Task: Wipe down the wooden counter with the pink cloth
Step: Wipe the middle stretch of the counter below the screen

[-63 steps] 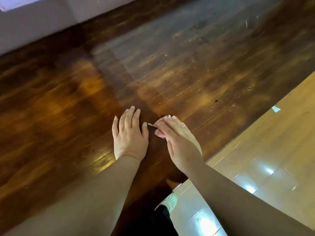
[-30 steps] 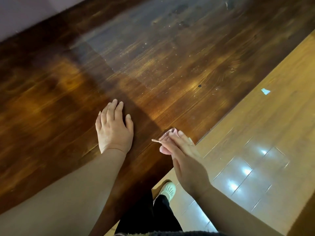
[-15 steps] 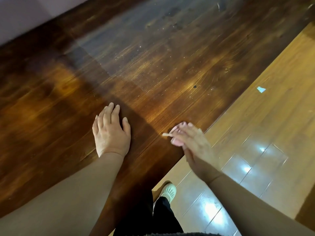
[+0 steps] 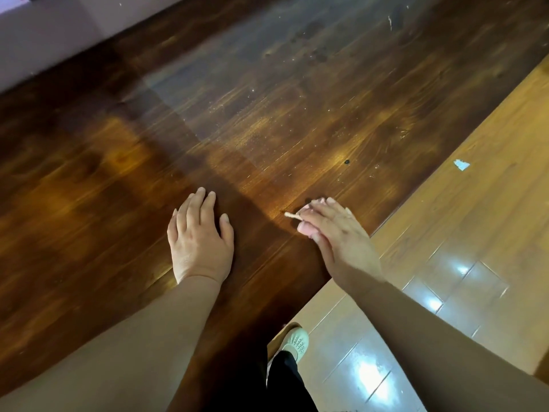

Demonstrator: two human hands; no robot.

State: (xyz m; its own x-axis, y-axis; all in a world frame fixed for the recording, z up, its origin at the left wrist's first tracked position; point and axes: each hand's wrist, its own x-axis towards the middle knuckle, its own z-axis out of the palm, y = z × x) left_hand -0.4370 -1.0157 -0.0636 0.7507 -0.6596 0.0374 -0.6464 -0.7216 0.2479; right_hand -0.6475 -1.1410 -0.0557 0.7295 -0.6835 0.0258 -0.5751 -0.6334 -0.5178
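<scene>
Pale thin stick (image 4: 292, 216) pinched in the right hand (image 4: 332, 233); left hand (image 4: 199, 245) flat, fingers together, on the dark polished wooden desk (image 4: 267, 114); pink cloth nowhere visible; crumbs remain beyond, wiping seemingly unfinished.

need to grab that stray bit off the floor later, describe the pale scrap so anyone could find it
Start at the dark wooden counter and follow its right edge onto the glossy orange floor. The scrap lies close beside that edge, a small pale blue-white jagged piece, matte unlike the floor's glare spots.
</scene>
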